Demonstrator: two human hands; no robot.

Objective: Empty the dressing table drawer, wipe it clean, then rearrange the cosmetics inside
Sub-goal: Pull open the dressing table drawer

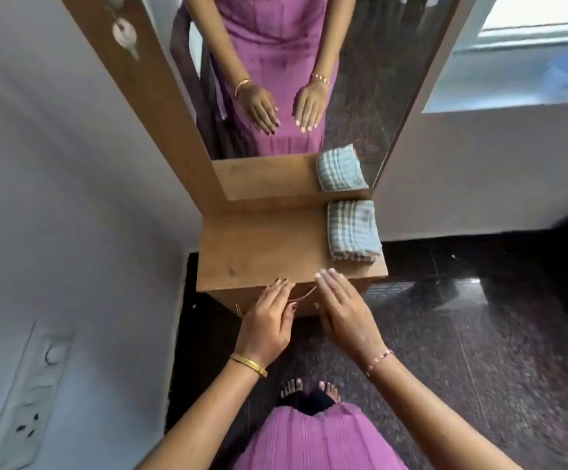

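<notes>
Wood dressing table top [262,245] sits just ahead of both hands, mirror [296,79] behind it. Folded cloth [354,230] ahead-right of right hand [347,315], prob staged for the wipe. Left hand [269,320] and right hand both flat, fingers extended, gripping nothing, hovering over front edge. Drawer [276,300] directly under hands, looks closed w/ curved handle [304,295] between them; contents not visible, no cosmetics out. Task barely begun imo.

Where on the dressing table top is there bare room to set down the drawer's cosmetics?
The dressing table top is bare from its left edge across to the folded cloth, and from the mirror base to the front edge. Only the right strip is taken, by the cloth. Left hand and right hand crowd the front edge.
</notes>
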